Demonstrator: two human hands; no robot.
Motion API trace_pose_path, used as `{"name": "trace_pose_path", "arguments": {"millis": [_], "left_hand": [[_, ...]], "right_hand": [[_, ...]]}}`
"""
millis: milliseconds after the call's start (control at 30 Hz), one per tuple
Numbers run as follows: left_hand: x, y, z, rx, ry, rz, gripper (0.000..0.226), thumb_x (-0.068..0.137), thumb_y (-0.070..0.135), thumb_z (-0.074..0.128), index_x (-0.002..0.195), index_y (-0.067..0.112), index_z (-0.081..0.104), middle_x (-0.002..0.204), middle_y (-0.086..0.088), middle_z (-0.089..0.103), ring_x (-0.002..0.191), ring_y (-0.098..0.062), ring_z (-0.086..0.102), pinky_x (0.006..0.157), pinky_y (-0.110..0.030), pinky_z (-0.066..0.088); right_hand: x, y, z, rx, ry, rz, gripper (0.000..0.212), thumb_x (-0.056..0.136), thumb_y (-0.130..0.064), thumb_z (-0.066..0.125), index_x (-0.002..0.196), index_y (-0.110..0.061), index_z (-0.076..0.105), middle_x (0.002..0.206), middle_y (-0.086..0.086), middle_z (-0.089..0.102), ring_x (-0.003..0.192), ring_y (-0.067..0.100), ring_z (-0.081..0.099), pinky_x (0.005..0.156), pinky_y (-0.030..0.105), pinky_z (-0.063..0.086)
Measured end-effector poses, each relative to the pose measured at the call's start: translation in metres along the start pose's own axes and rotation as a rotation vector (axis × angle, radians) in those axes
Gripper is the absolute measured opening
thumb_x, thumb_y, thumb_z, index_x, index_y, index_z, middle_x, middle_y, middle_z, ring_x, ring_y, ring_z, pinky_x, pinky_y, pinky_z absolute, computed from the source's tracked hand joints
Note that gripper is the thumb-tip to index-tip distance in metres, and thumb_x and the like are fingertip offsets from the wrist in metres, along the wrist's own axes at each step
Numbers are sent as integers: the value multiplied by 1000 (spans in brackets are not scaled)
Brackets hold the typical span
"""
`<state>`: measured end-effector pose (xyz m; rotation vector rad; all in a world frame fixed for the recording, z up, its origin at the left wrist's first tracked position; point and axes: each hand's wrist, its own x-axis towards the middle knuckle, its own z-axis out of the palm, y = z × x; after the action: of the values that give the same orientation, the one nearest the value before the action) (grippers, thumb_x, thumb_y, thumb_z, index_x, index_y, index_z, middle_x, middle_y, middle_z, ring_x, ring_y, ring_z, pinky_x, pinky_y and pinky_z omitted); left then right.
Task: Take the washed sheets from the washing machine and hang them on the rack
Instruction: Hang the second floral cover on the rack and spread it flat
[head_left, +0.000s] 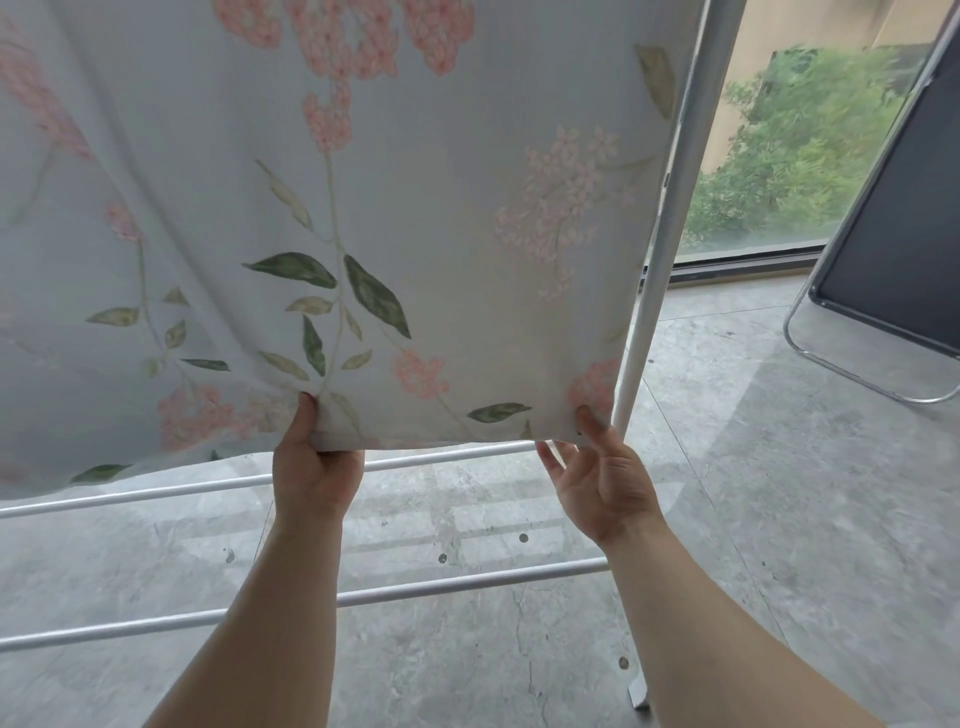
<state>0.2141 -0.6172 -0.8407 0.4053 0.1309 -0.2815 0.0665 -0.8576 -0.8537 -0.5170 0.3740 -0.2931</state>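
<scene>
The sheet (415, 208) hangs above the fingers (551, 460), hem running sideways. Left hand (317, 467) grips the hem; right hand (597, 488) pinches its corner beside the rack (654, 270).

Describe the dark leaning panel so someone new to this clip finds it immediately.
Start at the window showing green foliage on the right. Just right of the white upright of the rack, on the grey floor, leans the panel. It alone is dark and flat, edged by a curved silvery tube, unlike the floral sheet.

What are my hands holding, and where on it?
The floral sheet, by its bottom hem: left hand mid-hem, right hand at the lower right corner.
</scene>
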Motion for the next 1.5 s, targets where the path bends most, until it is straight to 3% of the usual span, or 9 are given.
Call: {"name": "trace_pose_path", "arguments": {"millis": [267,433,600,800,867,967,1133,1267,1500], "left_hand": [[3,-2,4,8,79,-40,21,90,23,69,104,14,81,123,-3,72,118,-21,66,114,-46,40],[-1,-7,5,13,69,-44,23,90,29,66,93,14,83,123,-1,72,117,-19,67,113,-43,41],[-3,-13,-1,94,89,-45,33,85,36,67,116,25,67,119,6,73,115,-14,68,102,-14,43],[-8,-26,7,172,149,-2,27,97,32,62,122,24,61,113,4,75,105,-10,71,109,-36,45],[-7,-24,8,152,161,-27,34,96,30,64,128,23,60,119,3,74,112,-14,69,109,-37,46],[-8,-20,7,101,184,-55,43,94,28,67,137,23,58,125,1,71,124,-20,62,81,-31,60],[-14,-15,6,151,210,-59,44,92,28,68,135,21,59,119,0,74,118,-18,65,110,-44,42],[-19,-3,1,214,172,-111,29,94,25,65,123,24,67,123,3,72,120,-19,62,103,-43,41],[-17,70,-18,-57,72,21,34,92,19,56,125,17,67,133,-1,65,124,-30,62,109,-53,40]], "right_hand": [[-2,-2,1,-246,-113,17,50,92,-18,67,139,-24,54,137,-3,63,133,20,53,116,46,30],[-3,1,0,-259,-28,31,41,88,-25,71,127,-27,59,128,0,69,128,24,54,113,50,37],[2,-5,0,-315,91,-17,85,48,-48,94,122,-26,60,124,1,71,120,24,62,95,42,47],[9,-9,-3,-223,177,-63,42,87,-32,69,128,-26,59,124,-3,69,119,22,60,92,38,45],[8,-6,-1,-129,169,-43,47,89,-30,68,135,-26,56,124,-5,70,119,20,60,94,38,44],[0,11,-3,-99,96,112,54,86,-27,72,137,-24,53,133,1,64,123,21,59,98,40,45],[-3,59,28,-287,-106,315,76,78,-26,82,144,-24,45,144,1,55,131,27,53,105,45,45],[8,77,68,-205,-109,199,43,96,-29,65,137,-35,52,140,-7,56,129,26,49,111,48,36],[25,81,89,-165,143,47,31,100,-24,61,130,-27,58,124,-6,68,114,19,62,81,35,48]]}}
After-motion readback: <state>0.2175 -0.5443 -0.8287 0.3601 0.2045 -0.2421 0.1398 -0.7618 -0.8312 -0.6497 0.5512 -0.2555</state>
